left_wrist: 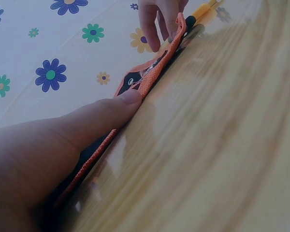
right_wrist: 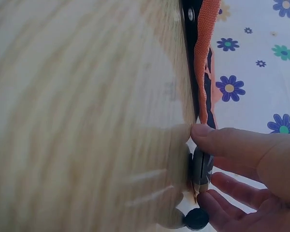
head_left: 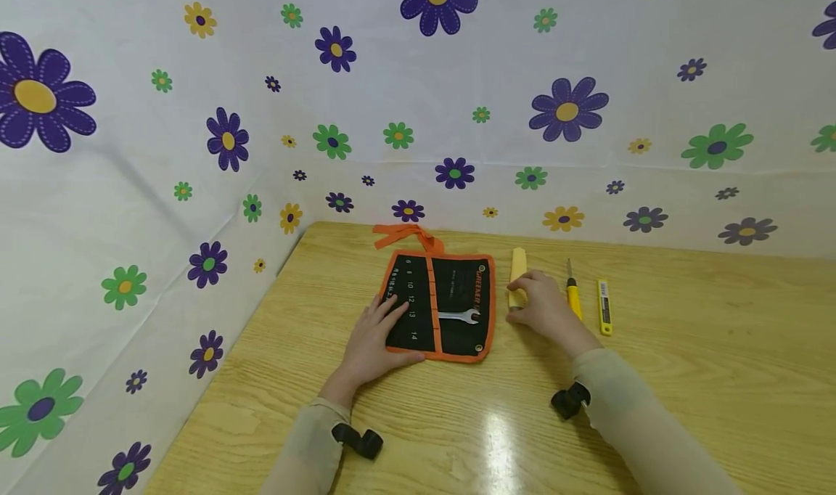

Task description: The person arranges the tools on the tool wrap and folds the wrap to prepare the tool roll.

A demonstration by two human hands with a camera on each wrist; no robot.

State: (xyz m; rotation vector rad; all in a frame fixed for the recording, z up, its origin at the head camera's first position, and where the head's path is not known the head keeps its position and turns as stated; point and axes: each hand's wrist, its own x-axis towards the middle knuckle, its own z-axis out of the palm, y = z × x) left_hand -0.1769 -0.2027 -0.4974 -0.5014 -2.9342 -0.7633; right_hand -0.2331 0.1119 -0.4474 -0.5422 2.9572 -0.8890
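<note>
A black tool pouch with orange trim lies unfolded on the table, size numbers printed along its left part. An open-end wrench sits in one slot, its head showing. My left hand rests on the pouch's left part with fingers spread, the thumb along its near edge. Right of the pouch, my right hand holds the lower end of a long pale yellow tool, thumb and fingers curled about it. In the right wrist view its dark end shows between thumb and fingers; its kind is unclear.
A yellow-and-black screwdriver lies just right of my right hand, and a yellow utility knife beyond it. An orange tie strap extends from the pouch's far edge. Flower-printed cloth stands behind the wooden table.
</note>
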